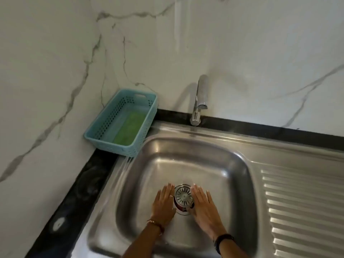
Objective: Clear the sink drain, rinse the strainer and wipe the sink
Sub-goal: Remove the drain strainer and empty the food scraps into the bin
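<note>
Steel strainer (183, 196) sits in drain; my left hand (163, 202) and right hand (203, 204) flank it, fingers flat, no grip yet: lift it level so debris stays in.

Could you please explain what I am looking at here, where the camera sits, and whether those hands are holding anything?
No machine here: a person wears one camera on the head, looking down at their own two bare hands. The left hand and right hand lie flat, fingers straight, in a steel sink, either side of the round metal strainer in the drain. Neither holds anything. Behind stands the tap, with no water visibly running. In the corner, a blue basket holds a green scouring pad. The ribbed draining board is to the right.
</note>
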A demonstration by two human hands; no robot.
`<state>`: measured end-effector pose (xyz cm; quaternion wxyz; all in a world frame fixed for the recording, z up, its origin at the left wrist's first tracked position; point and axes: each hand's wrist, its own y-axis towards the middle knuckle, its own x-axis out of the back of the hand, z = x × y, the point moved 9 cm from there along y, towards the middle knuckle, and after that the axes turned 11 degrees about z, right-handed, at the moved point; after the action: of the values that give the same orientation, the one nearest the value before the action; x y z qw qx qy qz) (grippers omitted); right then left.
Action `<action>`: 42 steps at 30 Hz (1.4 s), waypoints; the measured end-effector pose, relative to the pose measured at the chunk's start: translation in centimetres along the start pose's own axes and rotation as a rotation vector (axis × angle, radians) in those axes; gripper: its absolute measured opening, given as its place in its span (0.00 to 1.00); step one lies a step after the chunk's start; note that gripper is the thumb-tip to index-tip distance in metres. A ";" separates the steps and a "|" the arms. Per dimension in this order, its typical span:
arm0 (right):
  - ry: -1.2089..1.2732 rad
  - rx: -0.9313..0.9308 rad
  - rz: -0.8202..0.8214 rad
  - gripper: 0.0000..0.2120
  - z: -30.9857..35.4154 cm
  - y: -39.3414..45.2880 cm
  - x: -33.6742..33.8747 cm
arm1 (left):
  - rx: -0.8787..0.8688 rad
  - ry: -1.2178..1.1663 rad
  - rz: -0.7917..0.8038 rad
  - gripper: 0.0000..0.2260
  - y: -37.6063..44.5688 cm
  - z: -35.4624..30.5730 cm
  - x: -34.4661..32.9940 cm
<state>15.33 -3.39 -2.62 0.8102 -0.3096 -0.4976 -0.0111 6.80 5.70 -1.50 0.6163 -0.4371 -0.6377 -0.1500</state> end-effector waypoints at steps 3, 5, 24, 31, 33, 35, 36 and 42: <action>0.234 -0.136 -0.017 0.23 -1.8 1.2 -1.7 | 0.088 -0.187 0.232 0.22 1.5 1.2 -4.3; 0.378 -0.217 -0.051 0.15 -2.7 1.7 -2.2 | 0.131 -0.220 0.221 0.18 2.6 1.7 -5.1; 0.716 -0.385 -0.355 0.07 -4.7 2.4 0.3 | 0.586 -1.329 0.112 0.14 2.7 4.0 -7.4; 1.060 -0.061 -0.521 0.02 -2.9 -1.8 4.2 | 0.523 -1.745 0.335 0.14 0.6 1.5 -4.4; 1.085 0.030 -0.542 0.06 -2.5 -3.4 5.4 | 0.424 -1.823 0.359 0.10 0.3 0.3 -2.8; 1.146 0.075 -0.571 0.11 -2.6 -4.8 6.5 | 0.343 -1.823 0.364 0.07 0.3 -0.8 -1.4; 1.176 0.090 -0.596 0.13 -2.9 -5.6 7.2 | 0.302 -1.809 0.367 0.06 0.2 -1.5 -0.7; 1.440 0.109 -0.646 0.18 -7.2 -9.5 10.0 | 0.057 -1.747 0.332 0.05 1.2 -8.1 3.5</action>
<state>22.97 -11.87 7.94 0.9038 -0.0263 0.0841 -0.4189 13.52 1.76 2.89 -0.0656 -0.4668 -0.8120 0.3442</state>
